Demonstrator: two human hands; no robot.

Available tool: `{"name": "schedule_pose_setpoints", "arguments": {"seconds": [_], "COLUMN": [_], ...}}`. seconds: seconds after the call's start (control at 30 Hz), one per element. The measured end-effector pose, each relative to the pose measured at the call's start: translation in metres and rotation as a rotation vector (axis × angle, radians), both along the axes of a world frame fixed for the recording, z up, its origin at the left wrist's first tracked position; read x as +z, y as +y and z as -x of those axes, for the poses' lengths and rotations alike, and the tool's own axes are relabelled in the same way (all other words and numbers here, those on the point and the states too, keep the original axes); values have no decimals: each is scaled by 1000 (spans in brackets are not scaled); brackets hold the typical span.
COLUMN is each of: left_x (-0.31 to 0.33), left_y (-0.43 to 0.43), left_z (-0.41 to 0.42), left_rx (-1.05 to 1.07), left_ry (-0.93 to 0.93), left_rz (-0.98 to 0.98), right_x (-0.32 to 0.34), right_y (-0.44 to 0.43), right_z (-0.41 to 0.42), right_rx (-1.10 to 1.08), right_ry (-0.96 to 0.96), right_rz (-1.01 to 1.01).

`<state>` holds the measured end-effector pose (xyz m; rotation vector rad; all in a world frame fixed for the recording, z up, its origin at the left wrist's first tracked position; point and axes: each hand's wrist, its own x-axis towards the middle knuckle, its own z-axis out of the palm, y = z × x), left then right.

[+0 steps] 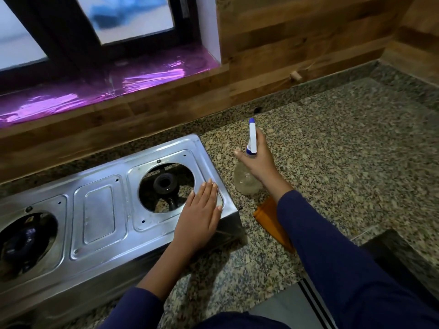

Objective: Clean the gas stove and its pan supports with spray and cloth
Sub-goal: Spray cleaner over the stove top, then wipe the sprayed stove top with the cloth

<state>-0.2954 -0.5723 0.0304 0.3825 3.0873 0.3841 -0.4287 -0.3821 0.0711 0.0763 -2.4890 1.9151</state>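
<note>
A small marking inside the left burner opening [31, 219] of the gas stove [99, 210] is too blurred to read. The stove is a two-burner steel unit that stands on a speckled granite table [344, 150], set at a slant with a narrow strip of stone between its back edge and the wall. The right burner [165, 185] sits exposed in its round cutout. The left hand [202, 214] lies flat, fingers straight and together, on the stove's right front corner, just beside that cutout. The right hand [257, 160] is wrapped around the neck of a clear spray bottle [245, 184] with a white and blue trigger head, just to the right of the stove; I cannot tell whether its base touches the stone. An orange cloth [273, 224] lies on the table under the right forearm, near the stove's right end. Wood-look panelling [297, 43] covers the wall and turns a corner at far right, and a window sill [95, 91] lined with shiny purple foil runs above the stove. Right of the bottle the granite is open up to that corner. At lower right the table ends in a dark stepped edge [392, 245].
</note>
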Motion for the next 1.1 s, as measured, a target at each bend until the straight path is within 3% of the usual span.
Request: {"name": "schedule_pose_setpoints", "arguments": {"seconds": [0.13, 0.3, 0.5, 0.6, 0.77, 0.9, 1.0, 1.1], "left_x": [0, 0, 2, 2, 4, 4, 4, 8], "left_y": [0, 0, 1, -1, -10, -27, -46, -73], "left_z": [-1, -2, -2, -3, -14, -29, -37, -46], "left_rx": [1, 4, 2, -1, -23, 28, 80, 153], "left_ry": [5, 1, 3, -6, -7, 7, 27, 46], "left_rz": [-2, -7, -14, -11, -25, -28, -15, -40], "right_x": [-32, -100, -136, -122, -72, -21, -8, -19], "right_y": [25, 54, 74, 72, 44, 4, -26, -53], "right_z": [-34, -104, -135, -134, -142, -144, -131, -105], "right_rx": [-165, -214, -87, -175, -400, -412, -268, 68], "right_ry": [-56, -226, 83, 120, -46, 122, 376, 351], "right_rz": [-114, -516, -847, -681, -45, 68, -217, -779]}}
